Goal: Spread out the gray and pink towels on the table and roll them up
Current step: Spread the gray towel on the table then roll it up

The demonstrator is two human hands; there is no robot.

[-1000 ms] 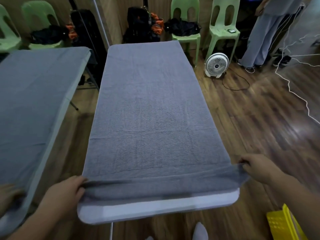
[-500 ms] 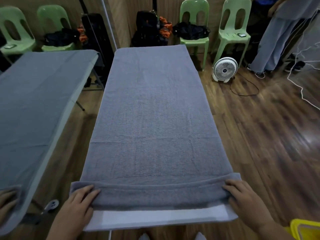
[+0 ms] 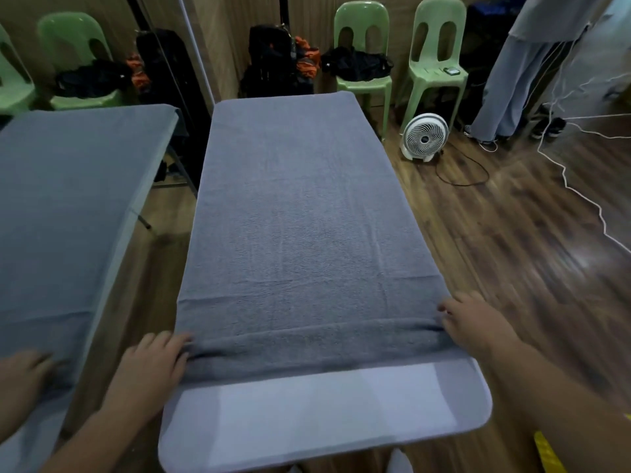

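The gray towel [image 3: 300, 216] lies flat along the whole white table [image 3: 324, 414]. Its near end is turned over into a low roll [image 3: 314, 349] that runs across the table's width. My left hand [image 3: 150, 363] grips the left end of that roll, fingers curled over it. My right hand [image 3: 478, 322] holds the right end the same way. A strip of bare table top shows between the roll and me. No pink towel is in view.
A second gray-covered table [image 3: 68, 216] stands on the left, with another hand [image 3: 20, 380] on its near end. Green chairs [image 3: 437, 73], black bags [image 3: 276, 63], a white floor fan [image 3: 425, 136], cables and a standing person [image 3: 522, 80] line the far wall. A yellow basket corner [image 3: 546, 452] sits at the lower right.
Both hands went from lifting the towel's near corners to folding the edge over and pushing it away from me. The roll has grown and more bare table shows.
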